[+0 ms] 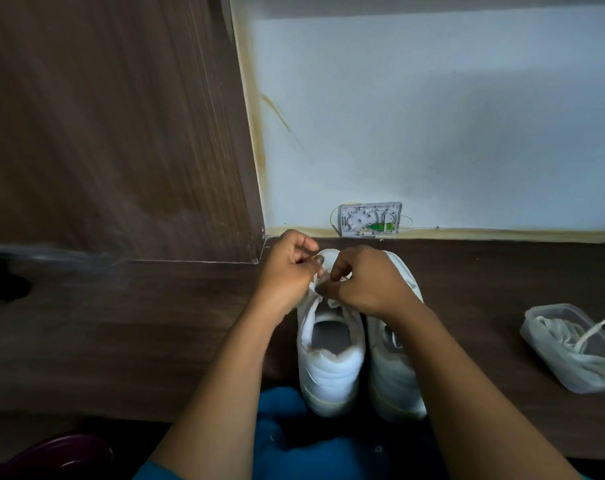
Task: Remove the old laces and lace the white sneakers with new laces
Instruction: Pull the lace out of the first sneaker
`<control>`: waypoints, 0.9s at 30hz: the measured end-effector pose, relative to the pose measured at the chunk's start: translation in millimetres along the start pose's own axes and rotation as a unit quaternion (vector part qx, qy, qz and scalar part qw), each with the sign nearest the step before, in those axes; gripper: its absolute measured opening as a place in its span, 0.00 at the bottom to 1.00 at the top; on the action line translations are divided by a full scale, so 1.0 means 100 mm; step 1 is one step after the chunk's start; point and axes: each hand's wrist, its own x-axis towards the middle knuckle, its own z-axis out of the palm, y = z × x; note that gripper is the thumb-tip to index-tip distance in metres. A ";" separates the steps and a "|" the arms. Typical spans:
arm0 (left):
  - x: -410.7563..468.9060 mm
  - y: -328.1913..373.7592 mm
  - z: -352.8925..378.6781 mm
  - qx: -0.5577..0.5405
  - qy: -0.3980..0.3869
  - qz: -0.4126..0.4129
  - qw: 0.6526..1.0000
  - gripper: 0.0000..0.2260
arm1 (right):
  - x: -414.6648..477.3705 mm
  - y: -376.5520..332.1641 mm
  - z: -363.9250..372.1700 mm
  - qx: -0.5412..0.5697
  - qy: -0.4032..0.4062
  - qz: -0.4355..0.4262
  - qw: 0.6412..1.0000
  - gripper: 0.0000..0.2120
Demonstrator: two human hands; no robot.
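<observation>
Two white sneakers stand side by side on the dark wooden desk, heels toward me: the left sneaker (330, 358) and the right sneaker (394, 368). Both hands work over the lace area of the left sneaker. My left hand (289, 268) pinches a white lace (315, 285) with curled fingers. My right hand (367, 282) pinches the lace from the other side, its fingers curled. The hands hide most of the lacing. A clear plastic container (533, 323) at the right holds a bundle of white laces (578, 344).
A brown wooden panel (121, 133) rises at the left. The pale wall (432, 116) stands behind the desk, with an open white cable box (370, 219) at its base. A dark object (0, 282) lies at the far left. Blue cloth (294, 441) covers my lap.
</observation>
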 end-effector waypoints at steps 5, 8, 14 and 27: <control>0.00 0.01 -0.02 -0.033 0.006 0.016 0.999 0.13 | -0.01 -0.05 0.00 0.003 0.024 0.041 0.999 0.18; 0.01 0.00 -0.03 -0.031 0.017 0.025 0.999 0.14 | 0.00 -0.07 0.06 0.027 0.028 0.053 0.998 0.14; -0.05 0.05 -0.10 -0.053 -0.007 -0.057 0.997 0.12 | 0.02 -0.03 0.12 0.121 0.009 0.079 0.989 0.11; -0.08 -0.08 -0.19 0.147 -0.112 -0.032 0.982 0.09 | 0.04 -0.09 0.12 0.464 0.037 0.191 0.864 0.14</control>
